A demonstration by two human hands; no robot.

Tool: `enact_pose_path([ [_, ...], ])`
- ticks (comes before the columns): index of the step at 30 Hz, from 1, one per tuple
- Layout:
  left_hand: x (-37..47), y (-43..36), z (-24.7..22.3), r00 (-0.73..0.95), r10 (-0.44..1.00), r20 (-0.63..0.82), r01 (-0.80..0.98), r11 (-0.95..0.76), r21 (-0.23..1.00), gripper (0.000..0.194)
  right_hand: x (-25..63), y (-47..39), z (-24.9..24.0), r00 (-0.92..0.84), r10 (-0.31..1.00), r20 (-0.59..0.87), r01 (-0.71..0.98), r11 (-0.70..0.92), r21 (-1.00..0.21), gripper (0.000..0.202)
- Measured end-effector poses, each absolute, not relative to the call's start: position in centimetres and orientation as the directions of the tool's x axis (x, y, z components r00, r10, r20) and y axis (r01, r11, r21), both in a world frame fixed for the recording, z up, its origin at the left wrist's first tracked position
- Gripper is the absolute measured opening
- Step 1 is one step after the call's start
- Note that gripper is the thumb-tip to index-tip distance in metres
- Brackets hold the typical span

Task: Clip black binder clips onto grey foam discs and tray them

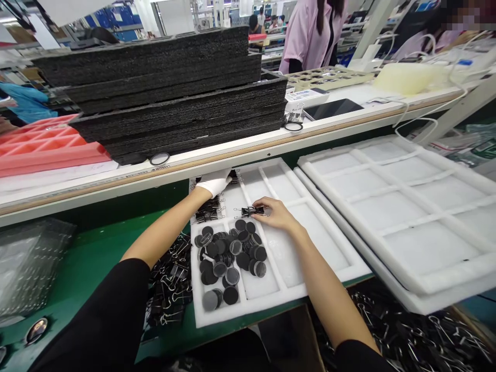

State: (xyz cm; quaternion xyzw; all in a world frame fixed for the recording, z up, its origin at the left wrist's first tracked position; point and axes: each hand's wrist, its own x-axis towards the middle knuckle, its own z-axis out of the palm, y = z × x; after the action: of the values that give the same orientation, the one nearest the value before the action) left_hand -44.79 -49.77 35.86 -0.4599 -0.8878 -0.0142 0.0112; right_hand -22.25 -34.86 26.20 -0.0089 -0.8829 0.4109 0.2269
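Note:
My left hand [215,183], in a white glove, reaches into the upper left compartment of a white foam tray [289,248]. Its fingertips touch a black binder clip [233,176], partly under the shelf edge; whether it grips the clip is hidden. My bare right hand [274,213] pinches a black binder clip [251,211] over the tray's middle divider. More binder clips [209,209] lie in the left compartment beside it. Below them, many round dark discs [220,250] are piled in the lower left compartments.
Loose binder clips [174,279] lie left of the tray, and more [422,325] fill a box at lower right. Stacked foam trays [422,191] stand right. Black foam [178,98] and a phone [333,109] rest on the shelf. A person in pink [306,36] stands behind.

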Motion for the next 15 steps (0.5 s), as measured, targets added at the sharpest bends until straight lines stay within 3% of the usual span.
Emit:
enact_pose_path([
  [2,-44.2,-50.0,36.1,-0.602,0.796,0.058,0.798,0.602,0.029,0.044,-22.2,-34.9,26.2,-0.898,0.202,0.391,-0.168,0.665,-0.728,0.028],
  [5,-42.8,-50.7,36.5,-0.606,0.793,0.058,0.79,0.591,0.163,0.05,-22.1,-34.8,26.2,-0.898,0.191,0.396,-0.185,0.652,-0.735,0.029],
  [8,-40.0,-51.8,36.2,-0.363,0.93,0.055,0.905,0.337,0.26,0.054,-22.1,-34.5,26.1,-0.906,0.202,0.373,-0.176,0.622,-0.763,0.029],
  [11,-36.8,-52.8,34.8,-0.13,0.991,-0.029,0.978,0.133,0.16,0.056,-22.2,-34.2,25.9,-0.899,0.273,0.342,-0.124,0.59,-0.798,0.033],
  [15,-35.4,-53.3,33.7,-0.174,0.984,-0.026,0.984,0.175,0.039,0.043,-22.2,-34.0,25.5,-0.897,0.297,0.328,-0.113,0.564,-0.818,0.043],
])
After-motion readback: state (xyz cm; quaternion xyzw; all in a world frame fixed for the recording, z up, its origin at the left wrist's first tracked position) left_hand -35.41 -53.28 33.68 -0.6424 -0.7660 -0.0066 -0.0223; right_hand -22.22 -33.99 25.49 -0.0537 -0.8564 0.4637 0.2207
